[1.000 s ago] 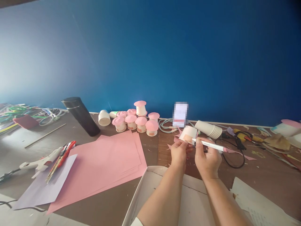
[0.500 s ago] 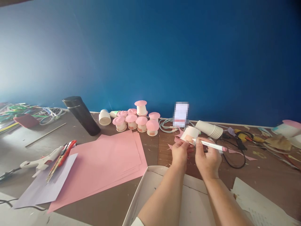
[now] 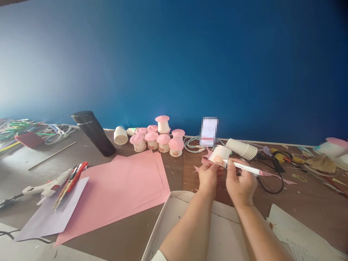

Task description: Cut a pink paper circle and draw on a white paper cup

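Note:
My left hand (image 3: 208, 176) is closed on the lower side of a white paper cup (image 3: 220, 153), which is tilted and has a pinkish-orange patch on its wall. Between the fingers of my right hand (image 3: 241, 183) is a white marker pen (image 3: 248, 168) with a pink end. Its tip meets or nearly meets the patch on the cup; I cannot tell which. Just behind the cup lie pink paper scraps (image 3: 208, 152). A stack of white paper cups (image 3: 241, 149) rests on its side to the right.
Several pink-topped paper cups (image 3: 163, 142) stand by the wall, near a blurred phone (image 3: 208, 131). Pink sheets (image 3: 122, 185), a utility knife (image 3: 69, 185), a glue gun (image 3: 49, 186) and a black bottle (image 3: 95, 134) are leftward. A shallow white box (image 3: 163, 232) sits beneath my forearms.
The marker's rear end has dipped slightly down and to the right with my right hand. My left hand and the cup stay nearly in place.

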`<action>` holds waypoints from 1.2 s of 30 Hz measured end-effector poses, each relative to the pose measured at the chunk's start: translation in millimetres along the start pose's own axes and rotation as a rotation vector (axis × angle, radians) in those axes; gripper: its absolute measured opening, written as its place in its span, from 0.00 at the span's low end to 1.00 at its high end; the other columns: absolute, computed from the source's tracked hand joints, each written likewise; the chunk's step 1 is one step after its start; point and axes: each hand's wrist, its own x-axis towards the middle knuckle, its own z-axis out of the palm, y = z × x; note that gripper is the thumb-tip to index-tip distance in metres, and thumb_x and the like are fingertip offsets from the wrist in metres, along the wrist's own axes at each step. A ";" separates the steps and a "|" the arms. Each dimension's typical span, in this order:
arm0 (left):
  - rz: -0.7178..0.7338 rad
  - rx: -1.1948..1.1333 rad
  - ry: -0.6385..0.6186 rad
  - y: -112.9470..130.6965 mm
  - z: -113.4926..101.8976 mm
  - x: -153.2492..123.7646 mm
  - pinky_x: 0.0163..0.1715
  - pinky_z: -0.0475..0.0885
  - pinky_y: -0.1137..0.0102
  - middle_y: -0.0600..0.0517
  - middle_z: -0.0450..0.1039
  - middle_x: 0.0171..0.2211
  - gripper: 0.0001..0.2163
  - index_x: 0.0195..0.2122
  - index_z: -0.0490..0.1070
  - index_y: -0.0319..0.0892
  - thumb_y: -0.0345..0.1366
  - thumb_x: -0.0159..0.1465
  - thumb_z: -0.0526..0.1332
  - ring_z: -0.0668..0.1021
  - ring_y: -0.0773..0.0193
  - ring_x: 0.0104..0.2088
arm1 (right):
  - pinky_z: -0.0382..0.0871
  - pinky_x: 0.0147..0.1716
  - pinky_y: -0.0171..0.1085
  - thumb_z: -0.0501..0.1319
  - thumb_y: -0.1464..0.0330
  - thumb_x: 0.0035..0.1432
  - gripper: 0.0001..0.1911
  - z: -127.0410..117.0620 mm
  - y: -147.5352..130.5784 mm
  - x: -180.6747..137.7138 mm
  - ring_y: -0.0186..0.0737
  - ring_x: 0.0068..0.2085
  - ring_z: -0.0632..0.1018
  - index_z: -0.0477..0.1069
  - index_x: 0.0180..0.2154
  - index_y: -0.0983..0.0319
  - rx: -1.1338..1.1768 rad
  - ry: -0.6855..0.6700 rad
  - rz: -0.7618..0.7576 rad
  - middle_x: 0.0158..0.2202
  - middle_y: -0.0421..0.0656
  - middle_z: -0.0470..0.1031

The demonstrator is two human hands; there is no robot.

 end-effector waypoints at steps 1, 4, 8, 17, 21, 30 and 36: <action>0.004 -0.005 -0.004 -1.2 -0.1 0.7 0.15 0.55 0.77 0.49 0.75 0.26 0.09 0.27 0.69 0.40 0.39 0.52 0.65 0.73 0.68 0.22 | 0.69 0.39 0.41 0.56 0.57 0.64 0.17 0.3 -0.1 0.1 0.46 0.37 0.78 0.75 0.37 0.64 -0.002 -0.007 -0.001 0.35 0.51 0.79; 0.017 -0.005 -0.006 -4.3 -0.5 1.9 0.15 0.55 0.77 0.49 0.74 0.26 0.10 0.27 0.70 0.39 0.40 0.52 0.66 0.73 0.69 0.21 | 0.69 0.39 0.41 0.55 0.57 0.64 0.17 0.3 -0.9 0.0 0.47 0.38 0.78 0.75 0.37 0.64 -0.016 -0.023 0.011 0.35 0.51 0.79; 0.040 0.010 -0.014 -3.9 -0.5 1.0 0.15 0.55 0.77 0.49 0.74 0.25 0.09 0.27 0.69 0.39 0.40 0.53 0.65 0.71 0.69 0.20 | 0.68 0.39 0.40 0.55 0.57 0.64 0.18 -0.7 -2.0 -0.4 0.46 0.38 0.78 0.75 0.36 0.64 -0.013 -0.029 0.013 0.34 0.50 0.79; 0.037 0.036 0.010 -0.4 1.1 -1.5 0.15 0.55 0.77 0.49 0.74 0.25 0.09 0.25 0.67 0.40 0.40 0.53 0.65 0.71 0.69 0.21 | 0.69 0.39 0.41 0.55 0.56 0.64 0.19 0.2 -1.5 0.0 0.47 0.38 0.78 0.75 0.36 0.64 -0.006 -0.034 0.015 0.34 0.51 0.79; 0.044 0.035 0.007 -1.8 0.2 -0.5 0.15 0.55 0.77 0.49 0.74 0.25 0.11 0.25 0.67 0.40 0.42 0.53 0.66 0.71 0.69 0.21 | 0.70 0.39 0.41 0.55 0.56 0.64 0.19 0.3 -1.4 -0.1 0.48 0.38 0.79 0.75 0.36 0.63 -0.008 -0.016 0.016 0.34 0.51 0.79; 0.074 0.065 0.013 0.1 1.5 -2.6 0.19 0.59 0.75 0.52 0.70 0.22 0.11 0.23 0.67 0.41 0.41 0.53 0.65 0.71 0.68 0.22 | 0.69 0.39 0.39 0.56 0.56 0.64 0.18 -1.6 -4.6 -0.5 0.46 0.39 0.79 0.76 0.37 0.63 0.009 -0.068 -0.002 0.35 0.50 0.80; 0.142 0.110 0.006 -0.7 3.4 -5.0 0.25 0.65 0.73 0.54 0.68 0.20 0.11 0.23 0.69 0.41 0.43 0.52 0.67 0.70 0.67 0.23 | 0.69 0.39 0.39 0.56 0.54 0.64 0.19 -1.8 -6.2 -0.4 0.45 0.38 0.79 0.76 0.38 0.62 0.020 -0.098 -0.012 0.34 0.49 0.79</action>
